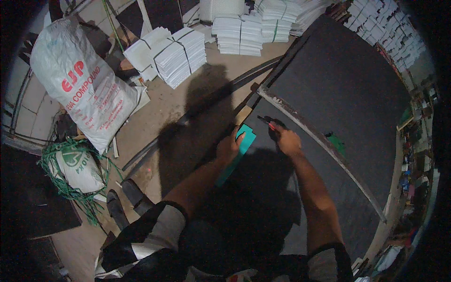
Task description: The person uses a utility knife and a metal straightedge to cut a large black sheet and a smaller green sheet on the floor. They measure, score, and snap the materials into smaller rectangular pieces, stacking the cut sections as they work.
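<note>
My left hand (229, 146) grips a flat teal strip (246, 135) with a notched end, at the left edge of a large dark grey sheet (338, 61). The thumb lies over the strip, and its lower end runs into shadow. My right hand (287, 140) is closed around a slim tool with red on it and a dark tip, which looks like a cutter knife (266, 121). The tip points up and left, over the sheet and a little apart from the strip. Whether it touches the sheet I cannot tell.
A long worn bar (324, 141) lies across the sheet, beside a green patch (336, 143). Tied white stacks (181, 56) stand on the floor at the back. A large white sack (80, 80) and a smaller sack (79, 167) with green twine are at left.
</note>
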Tool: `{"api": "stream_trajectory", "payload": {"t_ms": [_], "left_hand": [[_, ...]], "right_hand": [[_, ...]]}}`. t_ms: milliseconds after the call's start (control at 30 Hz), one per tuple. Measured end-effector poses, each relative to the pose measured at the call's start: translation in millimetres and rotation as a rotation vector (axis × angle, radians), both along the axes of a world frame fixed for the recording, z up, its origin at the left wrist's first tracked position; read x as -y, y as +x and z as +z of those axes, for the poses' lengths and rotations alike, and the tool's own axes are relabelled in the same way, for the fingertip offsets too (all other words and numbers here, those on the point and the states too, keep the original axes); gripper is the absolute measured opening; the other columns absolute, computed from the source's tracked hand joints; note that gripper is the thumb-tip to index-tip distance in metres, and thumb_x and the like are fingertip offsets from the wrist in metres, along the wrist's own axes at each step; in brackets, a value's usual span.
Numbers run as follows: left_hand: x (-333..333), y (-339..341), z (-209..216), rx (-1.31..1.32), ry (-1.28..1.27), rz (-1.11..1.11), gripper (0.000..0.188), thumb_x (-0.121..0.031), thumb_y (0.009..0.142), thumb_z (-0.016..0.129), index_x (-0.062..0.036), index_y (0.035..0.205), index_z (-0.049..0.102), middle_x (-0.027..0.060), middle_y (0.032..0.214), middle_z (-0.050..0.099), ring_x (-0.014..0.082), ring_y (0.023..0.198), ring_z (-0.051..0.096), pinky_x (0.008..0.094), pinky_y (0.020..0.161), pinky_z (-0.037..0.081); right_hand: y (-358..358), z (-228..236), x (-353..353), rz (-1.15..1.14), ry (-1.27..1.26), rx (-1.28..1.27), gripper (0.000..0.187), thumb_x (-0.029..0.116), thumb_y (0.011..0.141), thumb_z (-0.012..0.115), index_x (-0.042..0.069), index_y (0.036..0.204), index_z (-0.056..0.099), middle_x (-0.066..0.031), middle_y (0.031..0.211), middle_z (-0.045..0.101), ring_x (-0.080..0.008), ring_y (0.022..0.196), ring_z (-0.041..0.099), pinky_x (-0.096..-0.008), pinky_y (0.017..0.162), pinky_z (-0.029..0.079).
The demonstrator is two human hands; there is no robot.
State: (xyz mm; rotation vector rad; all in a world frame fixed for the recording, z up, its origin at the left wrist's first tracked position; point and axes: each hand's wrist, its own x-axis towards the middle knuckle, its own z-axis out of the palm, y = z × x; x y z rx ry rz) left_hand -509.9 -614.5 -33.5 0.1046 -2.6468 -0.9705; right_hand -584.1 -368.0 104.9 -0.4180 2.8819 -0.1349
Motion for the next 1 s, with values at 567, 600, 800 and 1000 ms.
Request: {"api": "stream_trajectory", "payload": {"t_ms": [567,600,800,1000], "left_hand": [[3,2,45,0.519,0.131,-0.061,0.072,-0.066,0.102,0.036,-0.0220,0.159,0.035,0.0270,0.110,0.070,0.0448,0.104,0.067,0.0576,0.090,0.051],[3,2,44,0.522,0.119,-0.059,0.072,-0.066,0.102,0.035,-0.0221,0.160,0.034,0.0269,0.109,0.070,0.0449,0.103,0.067,0.0577,0.090,0.051],[4,-1,30,0.500,0.106,-0.080,0.072,-0.066,0.103,0.035,-0.0216,0.159,0.035,0.0269,0.107,0.070,0.0453,0.101,0.068,0.0574,0.089,0.052],[2,-2,9,0.414,0.124,-0.073,0.070,-0.065,0.104,0.035,-0.0213,0.158,0.037,0.0254,0.098,0.071,0.0453,0.092,0.069,0.0570,0.083,0.053]], "right_hand": [[-47,-55,38,-0.050,0.079,0.049,0.043,0.031,0.102,0.053,0.048,0.142,0.055,-0.0177,0.115,0.072,-0.0391,0.105,0.071,-0.0503,0.093,0.055],[-48,-58,37,-0.051,0.068,0.040,0.042,0.032,0.102,0.053,0.048,0.141,0.056,-0.0174,0.115,0.072,-0.0392,0.105,0.071,-0.0503,0.093,0.055],[-46,-61,31,-0.015,0.010,-0.008,0.041,0.033,0.103,0.053,0.047,0.141,0.057,-0.0166,0.118,0.072,-0.0395,0.107,0.070,-0.0506,0.094,0.054],[-50,-62,30,0.039,0.035,-0.010,0.043,0.026,0.102,0.052,0.046,0.141,0.057,-0.0169,0.120,0.071,-0.0396,0.107,0.069,-0.0524,0.093,0.055]]}}
